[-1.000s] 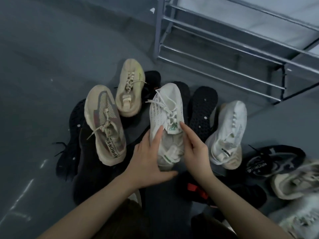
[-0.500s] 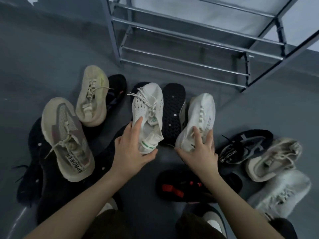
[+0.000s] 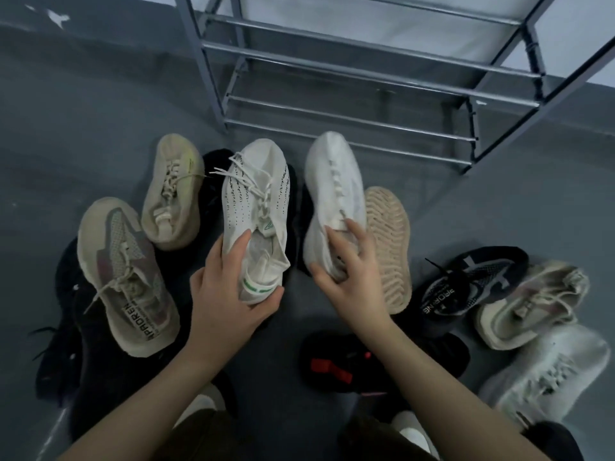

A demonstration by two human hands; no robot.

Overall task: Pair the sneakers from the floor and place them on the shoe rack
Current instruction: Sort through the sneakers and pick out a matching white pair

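Observation:
My left hand (image 3: 229, 291) grips the heel of a white knit sneaker (image 3: 256, 194) with a green stripe, its toe pointing away from me. My right hand (image 3: 349, 274) grips the heel and collar of a second white sneaker (image 3: 332, 191), held beside the first and slightly blurred. The metal shoe rack (image 3: 349, 98) stands just beyond both toes, its lower bars bare.
Around the pair on the grey floor lie two beige sneakers (image 3: 126, 277) (image 3: 171, 191) at left, an upturned tan sole (image 3: 387, 247), black sneakers (image 3: 466, 284), a black and red shoe (image 3: 366, 361), a beige sneaker (image 3: 529, 304) and a white one (image 3: 545, 374) at right.
My right hand has closed on the second white sneaker and brought it up beside the first, uncovering the tan sole. The view has shifted toward the rack.

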